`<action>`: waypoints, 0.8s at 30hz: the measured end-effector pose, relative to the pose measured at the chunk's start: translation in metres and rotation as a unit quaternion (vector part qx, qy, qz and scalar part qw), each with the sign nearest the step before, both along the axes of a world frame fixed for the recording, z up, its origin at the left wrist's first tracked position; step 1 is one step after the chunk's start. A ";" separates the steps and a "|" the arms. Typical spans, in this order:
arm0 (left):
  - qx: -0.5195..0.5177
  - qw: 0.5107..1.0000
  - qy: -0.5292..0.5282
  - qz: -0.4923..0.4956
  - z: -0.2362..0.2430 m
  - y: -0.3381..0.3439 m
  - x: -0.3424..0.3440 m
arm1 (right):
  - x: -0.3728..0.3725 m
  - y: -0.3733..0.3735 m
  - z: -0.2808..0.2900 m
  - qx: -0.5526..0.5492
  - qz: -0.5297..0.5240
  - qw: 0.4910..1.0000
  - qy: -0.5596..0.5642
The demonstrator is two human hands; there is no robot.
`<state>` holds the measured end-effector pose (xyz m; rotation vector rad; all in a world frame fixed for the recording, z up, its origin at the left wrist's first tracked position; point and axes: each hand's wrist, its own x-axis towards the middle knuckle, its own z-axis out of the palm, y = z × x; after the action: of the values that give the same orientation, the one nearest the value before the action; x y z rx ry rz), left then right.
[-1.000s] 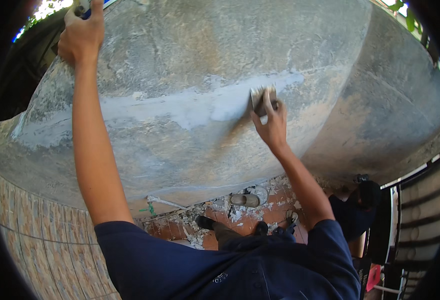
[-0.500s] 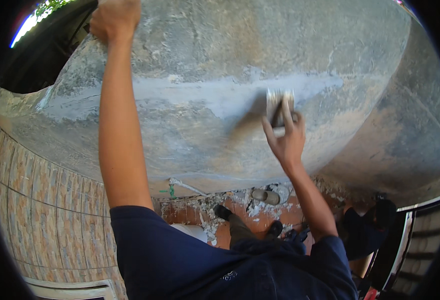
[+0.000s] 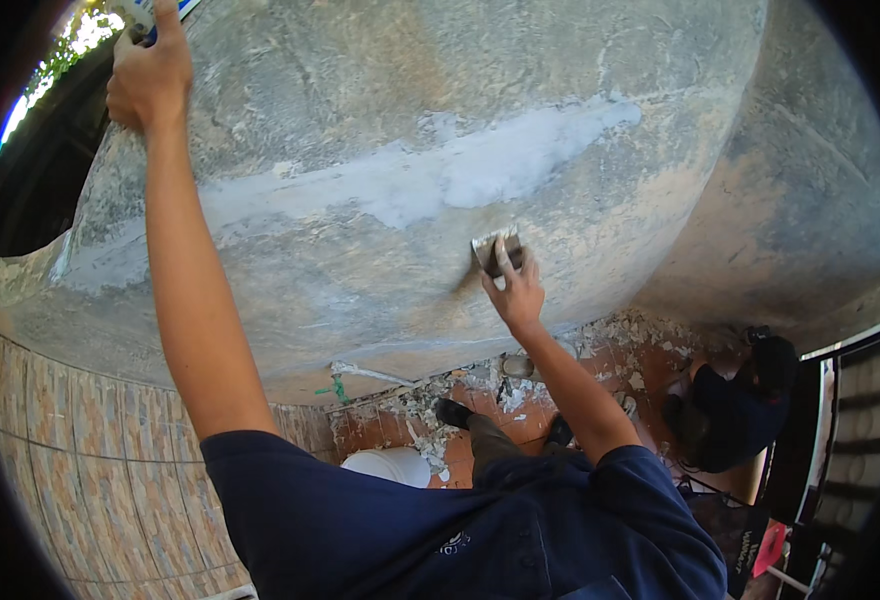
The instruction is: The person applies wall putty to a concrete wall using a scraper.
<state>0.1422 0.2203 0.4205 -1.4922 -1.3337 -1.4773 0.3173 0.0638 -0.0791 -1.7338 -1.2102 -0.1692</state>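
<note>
In my right hand (image 3: pixel 517 296) is a putty knife (image 3: pixel 497 248) with a wide metal blade. My fingers press along its back, and the blade meets the grey wall (image 3: pixel 360 285) or is very close to it. Above the blade runs a long, pale grey smear of filler (image 3: pixel 500 160), broadest toward its right side. My left hand (image 3: pixel 150 85) is raised at the upper left, its fingers closed around a white-and-blue object (image 3: pixel 142 12). The top edge of the picture cuts that object off, so its kind cannot be told.
A co-worker (image 3: pixel 745 405) in dark clothes crouches at the lower right. Flakes of debris (image 3: pixel 425 430) litter the red tiled floor. Below the wall are a white bucket (image 3: pixel 392 466) and a pipe with a green tap (image 3: pixel 338 387). A dark opening (image 3: pixel 40 190) lies beyond my left hand.
My right hand has moved down and left with the putty knife, from the filler smear to bare wall below it. The view has shifted, bringing the object in my left hand into sight.
</note>
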 end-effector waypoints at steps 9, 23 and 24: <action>-0.016 1.000 0.003 -0.008 -0.002 0.004 -0.014 | 0.018 -0.016 0.097 0.106 -0.008 0.994 -0.001; -0.019 1.000 0.010 0.006 0.004 -0.002 -0.003 | 0.070 -0.005 -0.020 0.052 -0.053 0.995 -0.068; -0.006 1.000 0.007 0.013 0.004 -0.007 -0.005 | 0.061 -0.022 -0.040 0.022 -0.039 0.998 -0.036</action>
<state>0.1372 0.2134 0.4245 -1.4862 -1.3510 -1.4418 0.3781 0.0418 -0.1187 -1.7493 -1.1830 -0.3055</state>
